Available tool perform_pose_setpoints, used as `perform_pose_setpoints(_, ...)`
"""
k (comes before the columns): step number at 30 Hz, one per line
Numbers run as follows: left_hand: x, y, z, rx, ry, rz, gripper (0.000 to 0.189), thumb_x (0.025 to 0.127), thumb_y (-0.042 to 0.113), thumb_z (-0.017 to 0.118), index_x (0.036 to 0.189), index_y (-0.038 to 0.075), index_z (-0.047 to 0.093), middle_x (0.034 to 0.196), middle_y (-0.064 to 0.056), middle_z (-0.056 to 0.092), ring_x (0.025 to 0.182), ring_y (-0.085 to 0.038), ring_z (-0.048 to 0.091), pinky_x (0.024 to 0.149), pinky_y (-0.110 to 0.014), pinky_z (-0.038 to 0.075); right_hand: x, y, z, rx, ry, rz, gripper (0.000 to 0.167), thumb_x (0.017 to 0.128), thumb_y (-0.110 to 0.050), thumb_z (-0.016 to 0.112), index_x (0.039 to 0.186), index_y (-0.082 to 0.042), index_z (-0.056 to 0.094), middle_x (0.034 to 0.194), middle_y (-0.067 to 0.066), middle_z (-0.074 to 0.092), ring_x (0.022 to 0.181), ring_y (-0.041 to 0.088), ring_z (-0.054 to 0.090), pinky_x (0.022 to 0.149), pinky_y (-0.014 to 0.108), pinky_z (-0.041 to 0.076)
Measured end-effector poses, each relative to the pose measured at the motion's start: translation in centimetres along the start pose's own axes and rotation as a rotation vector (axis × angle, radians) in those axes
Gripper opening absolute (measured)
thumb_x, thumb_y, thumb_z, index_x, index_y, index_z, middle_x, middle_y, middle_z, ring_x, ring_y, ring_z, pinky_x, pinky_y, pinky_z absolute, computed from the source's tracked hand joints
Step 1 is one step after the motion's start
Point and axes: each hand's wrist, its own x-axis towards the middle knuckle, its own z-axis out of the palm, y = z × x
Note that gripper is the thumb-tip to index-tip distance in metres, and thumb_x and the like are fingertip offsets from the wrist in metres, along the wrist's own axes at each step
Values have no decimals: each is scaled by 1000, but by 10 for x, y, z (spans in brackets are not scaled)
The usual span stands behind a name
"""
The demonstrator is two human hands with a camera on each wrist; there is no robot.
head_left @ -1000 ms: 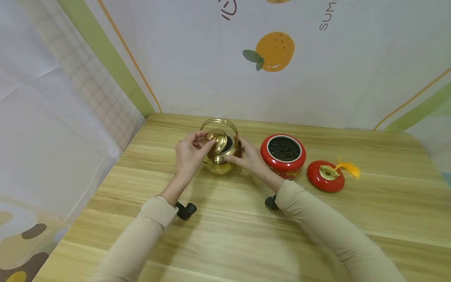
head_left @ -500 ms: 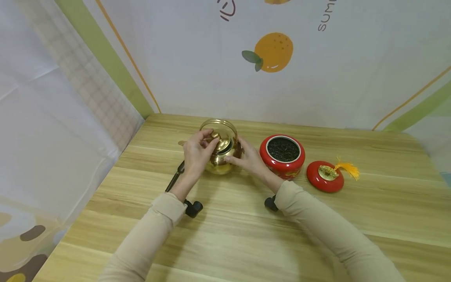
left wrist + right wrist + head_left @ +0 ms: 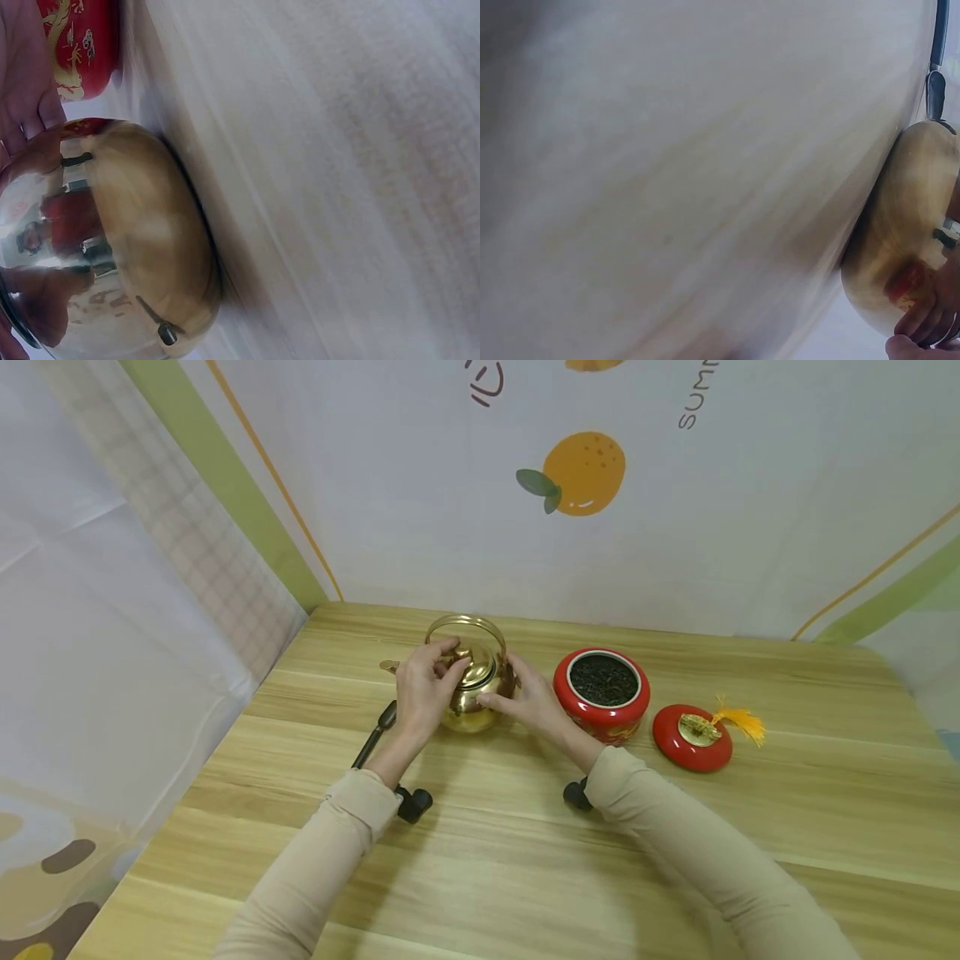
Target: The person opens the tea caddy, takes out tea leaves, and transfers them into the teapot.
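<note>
A shiny brass kettle (image 3: 468, 714) with a raised loop handle stands on the wooden table; its spout (image 3: 388, 666) points left. My left hand (image 3: 427, 689) pinches the knob of the brass lid (image 3: 480, 670), which lies over the kettle's mouth with a dark line showing along its near right edge. On the opposite side, my right hand (image 3: 532, 697) holds the kettle's body, thumb on the near side and the other fingers behind. The left wrist view shows the kettle's rounded side (image 3: 150, 225) close up, with the right hand's fingers (image 3: 49, 112) against it.
Right of the kettle stands an open red jar (image 3: 606, 714) filled with dark tea leaves. Its red lid (image 3: 693, 747), with a yellow tassel, lies farther right. A slim dark utensil (image 3: 372, 739) lies beside my left wrist. A printed cloth (image 3: 675, 552) hangs behind the table.
My left hand has moved right and brought the lid from a tilt beside the opening to lying over the kettle's mouth. My right hand has stayed on the kettle.
</note>
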Motion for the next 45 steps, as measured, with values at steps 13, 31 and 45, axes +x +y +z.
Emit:
perform_pose_setpoints(13,-1,2,2,53,-19,-16,30,83,12,72,110,1,68,100,-14,70,61,-17,59,48,-19,43,-1,0,0,-15,11,-15,72,80,-21,76,140,-4,40,137,16,50,127,29,45,104,45,41)
perform_pose_setpoints(31,0,-1,4,80,-40,-5,30,83,12,72,111,2,68,100,-13,70,63,-18,61,51,-23,48,-1,-1,0,-9,11,-26,73,79,-20,77,140,-3,40,137,17,49,127,30,45,103,46,42)
perform_pose_setpoints(45,0,-1,2,86,-56,-19,30,84,13,71,112,3,68,100,-13,70,63,-17,61,50,-23,48,-1,-1,-1,-48,2,-2,73,81,-22,75,141,-2,38,140,18,46,129,31,43,103,48,41)
